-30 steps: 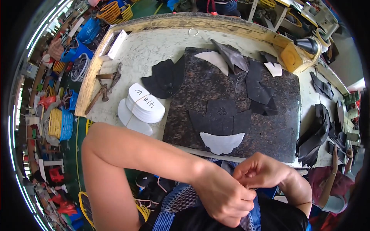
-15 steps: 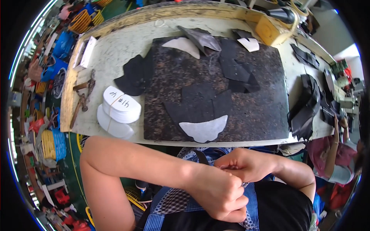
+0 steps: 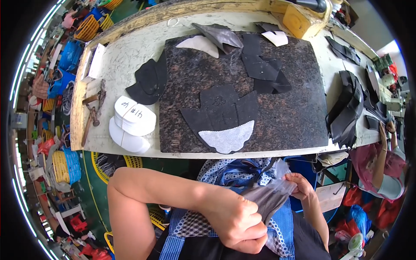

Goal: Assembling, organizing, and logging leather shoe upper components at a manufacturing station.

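In the head view, the left hand (image 3: 240, 221) and right hand (image 3: 302, 186), close together half a second ago, have drawn apart, baring a grey piece (image 3: 277, 197) between them, over the apron (image 3: 190, 225), below the tabletop (image 3: 143, 50). The left is clenched, apparently on the piece; the right pinches clear film (image 3: 281, 178), suggesting film and piece are being separated.

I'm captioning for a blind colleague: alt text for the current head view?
A person's right hand pinches clear film by a grey-brown sheet, which the left hand seems to grip, before a worktable. On its speckled slab lie black cutouts, one bearing a white patch; stacked white cutouts sit left.
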### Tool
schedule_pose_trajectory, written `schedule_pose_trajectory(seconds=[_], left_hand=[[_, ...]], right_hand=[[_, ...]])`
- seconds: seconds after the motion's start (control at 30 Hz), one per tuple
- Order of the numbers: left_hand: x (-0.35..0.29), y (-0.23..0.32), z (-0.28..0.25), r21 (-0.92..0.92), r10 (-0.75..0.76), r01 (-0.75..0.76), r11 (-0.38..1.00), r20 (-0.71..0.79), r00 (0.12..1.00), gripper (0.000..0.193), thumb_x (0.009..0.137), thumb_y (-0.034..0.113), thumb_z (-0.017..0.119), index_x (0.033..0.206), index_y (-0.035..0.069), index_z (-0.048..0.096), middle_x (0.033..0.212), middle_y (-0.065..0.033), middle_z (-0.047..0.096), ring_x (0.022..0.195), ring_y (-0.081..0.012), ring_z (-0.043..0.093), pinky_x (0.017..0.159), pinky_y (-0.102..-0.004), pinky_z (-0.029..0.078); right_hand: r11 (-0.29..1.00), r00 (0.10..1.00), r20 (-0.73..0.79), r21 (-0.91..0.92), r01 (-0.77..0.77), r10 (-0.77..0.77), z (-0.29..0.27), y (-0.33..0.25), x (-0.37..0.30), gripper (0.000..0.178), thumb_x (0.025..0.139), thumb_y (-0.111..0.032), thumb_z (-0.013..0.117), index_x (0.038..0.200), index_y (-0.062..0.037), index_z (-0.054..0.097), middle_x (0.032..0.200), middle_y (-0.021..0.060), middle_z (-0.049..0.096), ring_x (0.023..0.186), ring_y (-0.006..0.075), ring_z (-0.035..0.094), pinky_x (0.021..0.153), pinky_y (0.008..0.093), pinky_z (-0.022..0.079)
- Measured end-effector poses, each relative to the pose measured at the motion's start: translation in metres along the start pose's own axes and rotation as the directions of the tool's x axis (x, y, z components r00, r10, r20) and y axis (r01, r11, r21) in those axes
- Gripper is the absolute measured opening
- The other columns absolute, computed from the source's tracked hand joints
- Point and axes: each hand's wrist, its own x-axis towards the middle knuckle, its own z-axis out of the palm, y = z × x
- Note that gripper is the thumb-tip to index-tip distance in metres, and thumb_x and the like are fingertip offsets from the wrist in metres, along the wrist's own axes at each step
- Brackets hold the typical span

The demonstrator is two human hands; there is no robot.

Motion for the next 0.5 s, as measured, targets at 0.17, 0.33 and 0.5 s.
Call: schedule_pose_trajectory(seconds=[0.17,0.33,0.5], left_hand=[[-0.014,-0.001,0.002,0.035,-0.067,0.065,0.997,0.051,0.996,0.019,0.081,0.019,0.062,0.091,0.004,0.058,0.068,0.0019,0.054,0.053,-0.0070,0.055,0.044,-0.0212,0.038],[-0.021,-0.001,-0.002,0.037,-0.097,0.095,0.995,0.044,0.994,0.015,0.085,0.017,0.065,0.090,0.005,0.057,0.070,0.0019,0.056,0.050,-0.0045,0.050,0.044,-0.0196,0.033],[-0.014,-0.010,-0.017,0.113,-0.154,0.154,0.982,-0.013,0.988,0.021,0.088,0.022,0.074,0.087,0.010,0.057,0.081,-0.0040,0.069,0.046,-0.0018,0.048,0.043,-0.0156,0.036]], right_hand=[[0.971,1.000,-0.002,0.237,-0.009,0.010,-0.024,0.020,0.005,0.020,0.099,-0.019,0.063,0.091,-0.0011,0.069,0.072,0.0013,0.064,0.046,0.0043,0.047,0.043,0.0188,0.038],[0.920,0.999,0.014,0.388,-0.050,0.048,-0.055,0.032,0.021,0.017,0.101,-0.014,0.059,0.101,0.0011,0.068,0.075,0.0027,0.063,0.049,0.0044,0.046,0.044,0.0181,0.038],[0.867,0.989,-0.119,0.498,-0.017,0.088,-0.104,0.049,0.011,0.019,0.099,-0.012,0.058,0.111,0.0006,0.066,0.084,0.0072,0.064,0.057,0.0107,0.056,0.049,0.0218,0.047]])
